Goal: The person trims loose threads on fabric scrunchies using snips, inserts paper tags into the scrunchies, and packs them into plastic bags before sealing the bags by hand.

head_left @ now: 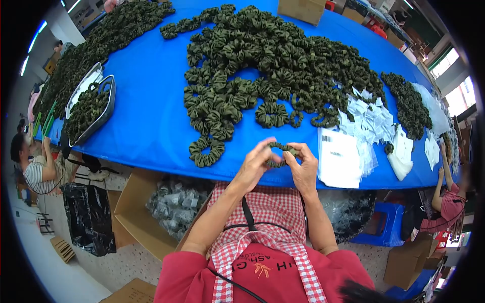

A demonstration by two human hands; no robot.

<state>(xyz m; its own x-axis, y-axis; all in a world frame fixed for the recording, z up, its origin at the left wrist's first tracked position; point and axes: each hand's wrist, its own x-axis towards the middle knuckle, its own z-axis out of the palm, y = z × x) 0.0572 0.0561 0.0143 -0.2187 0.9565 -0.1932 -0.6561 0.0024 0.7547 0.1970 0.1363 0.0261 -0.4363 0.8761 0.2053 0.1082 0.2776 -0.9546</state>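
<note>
We hold one small green scrunchie (277, 164) just inside the middle of the near edge of the bench (156, 126), seemingly lifted off the cloth. Our right hand (304, 174) has its right side between thumb and forefinger, closed to a narrow pinch. Our left hand (252, 169) has the left side with bent, partly spread fingers; they blur, so we cannot tell how firmly they press.

We judge it light, soft and springy, with elastic inside the gathers. It should give and stretch easily, with little risk of breaking, though smooth cloth might slide a bit. Opposite sides of the ring look the best places to take hold, pinching the gathers and leaving the hole free.

The ring has no front or back end that we can make out. It looks longer from left to right, so its long axis runs roughly along the near edge, its hole showing up towards us.

A larger scrunchie (207, 153) lies to our left near that edge, the pile (242, 48) spreads beyond our hands, and a stack of bags (339, 160) sits to our right at the edge.
</note>
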